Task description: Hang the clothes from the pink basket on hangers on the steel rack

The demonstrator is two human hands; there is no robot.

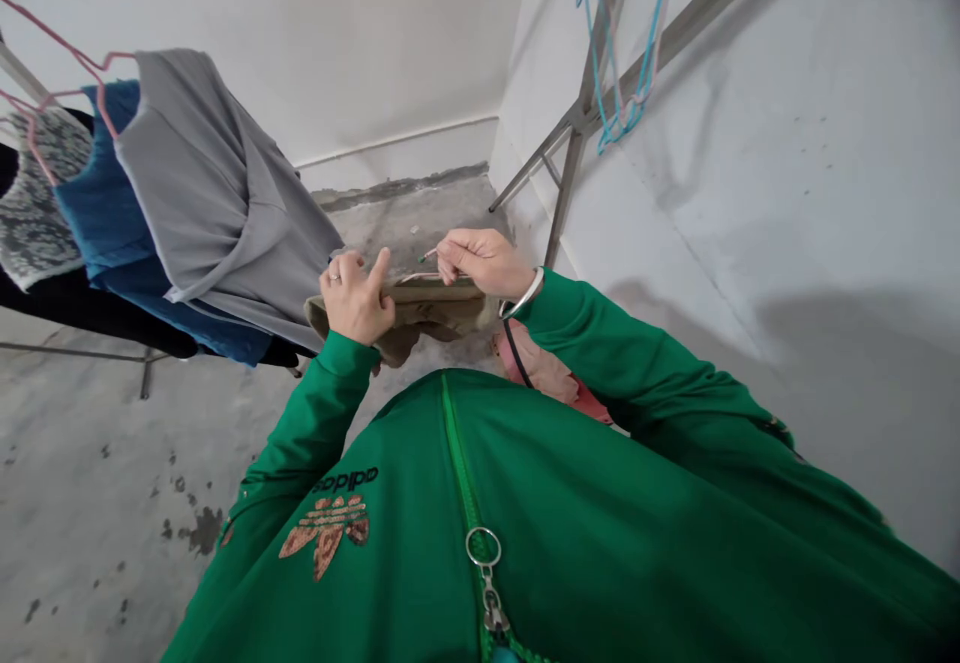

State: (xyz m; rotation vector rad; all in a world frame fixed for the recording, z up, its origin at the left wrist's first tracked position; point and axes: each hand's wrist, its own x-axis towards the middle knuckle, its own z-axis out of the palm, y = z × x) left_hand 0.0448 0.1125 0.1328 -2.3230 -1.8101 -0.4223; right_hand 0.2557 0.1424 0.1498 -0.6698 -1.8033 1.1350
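Above the concrete floor [420, 228], your left grip [356, 298] is clutching khaki cloth [431, 311] while your right grip [484, 263] is pinching a thin green-tipped stick [427, 256].

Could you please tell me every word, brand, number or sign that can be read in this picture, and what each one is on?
"adidas": on the chest of the green zip jacket, above a copper trefoil.
Marks on the tan cloth: too blurred to read.

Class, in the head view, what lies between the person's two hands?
The head view shows a khaki cloth spanning the gap between the left hand and right hand, with a thin green-tipped item just above it.
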